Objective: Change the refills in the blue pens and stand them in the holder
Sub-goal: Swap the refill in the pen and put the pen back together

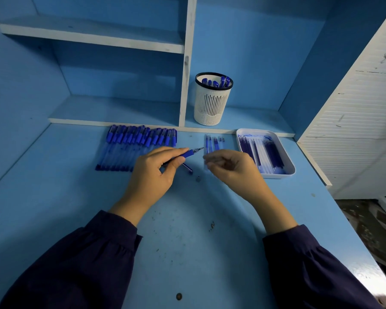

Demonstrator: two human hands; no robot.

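One pen (188, 154), gripped by my left fingers (165, 152), points rightward at my right fingers (218, 157), hold unclear.

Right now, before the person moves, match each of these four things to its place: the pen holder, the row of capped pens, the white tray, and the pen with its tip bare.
Things
1. pen holder
2. row of capped pens
3. white tray
4. pen with its tip bare

Places
A. at the right end of the desk
B. gripped in the left hand
C. standing on the low shelf
D. lying on the desk along the shelf edge, at the left

Pairs: 1-C, 2-D, 3-A, 4-B
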